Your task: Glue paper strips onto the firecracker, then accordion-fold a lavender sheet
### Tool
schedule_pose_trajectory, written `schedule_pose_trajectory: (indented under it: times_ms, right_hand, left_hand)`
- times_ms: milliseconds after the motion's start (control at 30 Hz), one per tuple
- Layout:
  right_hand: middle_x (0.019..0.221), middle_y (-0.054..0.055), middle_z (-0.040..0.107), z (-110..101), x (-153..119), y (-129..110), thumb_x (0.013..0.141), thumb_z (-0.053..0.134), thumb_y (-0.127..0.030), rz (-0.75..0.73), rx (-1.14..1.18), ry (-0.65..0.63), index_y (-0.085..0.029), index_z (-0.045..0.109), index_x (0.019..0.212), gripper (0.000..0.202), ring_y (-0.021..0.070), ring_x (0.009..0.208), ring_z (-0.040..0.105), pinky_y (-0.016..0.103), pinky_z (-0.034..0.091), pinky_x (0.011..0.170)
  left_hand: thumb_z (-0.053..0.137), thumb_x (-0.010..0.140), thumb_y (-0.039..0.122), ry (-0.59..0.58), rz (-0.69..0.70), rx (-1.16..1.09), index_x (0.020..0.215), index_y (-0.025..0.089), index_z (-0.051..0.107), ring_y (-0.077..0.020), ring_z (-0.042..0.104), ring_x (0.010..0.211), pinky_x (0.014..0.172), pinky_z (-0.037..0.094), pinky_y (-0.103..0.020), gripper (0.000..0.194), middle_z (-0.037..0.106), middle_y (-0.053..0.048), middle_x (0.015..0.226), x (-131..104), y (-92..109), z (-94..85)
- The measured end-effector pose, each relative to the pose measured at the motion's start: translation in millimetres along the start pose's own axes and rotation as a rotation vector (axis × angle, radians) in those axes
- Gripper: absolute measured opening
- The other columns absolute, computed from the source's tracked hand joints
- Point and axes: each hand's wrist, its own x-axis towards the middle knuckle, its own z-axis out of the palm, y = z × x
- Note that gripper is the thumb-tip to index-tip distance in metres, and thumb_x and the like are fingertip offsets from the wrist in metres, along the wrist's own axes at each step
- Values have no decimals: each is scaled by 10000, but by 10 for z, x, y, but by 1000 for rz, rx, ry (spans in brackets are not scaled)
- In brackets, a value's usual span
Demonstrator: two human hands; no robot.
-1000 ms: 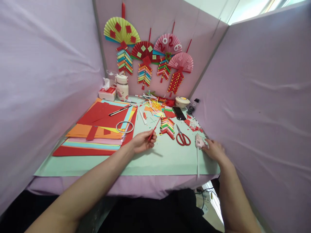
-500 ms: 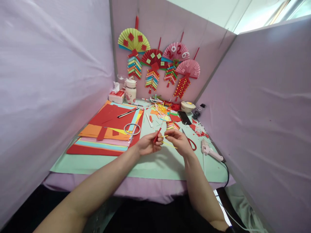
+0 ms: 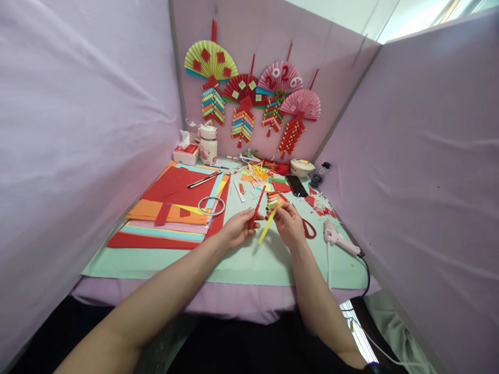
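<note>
Left hand (image 3: 242, 227): fingers closed on red strip (image 3: 258, 206), its free end pointing far. Right hand (image 3: 287, 222): fingertips pinching yellow strip (image 3: 268, 227), which slants down toward near left. Both strips above near-middle of green mat (image 3: 249, 265). Just beyond right hand: rolled-paper piece (image 3: 276, 197). Right: scissors (image 3: 311, 228), partly hidden; farther right, glue gun (image 3: 340, 240). Left: coloured sheets (image 3: 171, 208).

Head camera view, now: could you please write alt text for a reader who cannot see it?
The left hand holds a red strip and the right hand a yellow strip above a green table. Coloured paper sheets lie on the left, scissors and a glue gun on the right; four paper fans hang behind.
</note>
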Motion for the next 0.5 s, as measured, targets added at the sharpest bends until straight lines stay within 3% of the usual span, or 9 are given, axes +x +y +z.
schedule_pose_trajectory:
  times_ms: [167, 500]
  right_hand:
    - [678, -40, 598, -101, 29, 55, 668, 720, -306, 24, -39, 61, -230, 525, 761, 230, 132, 645, 570, 312, 492, 686]
    - [767, 6, 675, -134, 30, 168, 643, 793, -406, 57, -221, 7, -215, 615, 858, 339, 160, 716, 628, 325, 492, 726]
  left_hand:
    - [741, 777, 337, 104, 139, 140, 852, 116, 671, -65, 540, 593, 485, 376, -157, 244, 616, -37, 773, 5, -23, 13]
    - [747, 734, 301, 257, 376, 399, 860, 161, 729, -113, 590, 681, 602, 426, -216, 188, 680, -43, 801, 52, -74, -34]
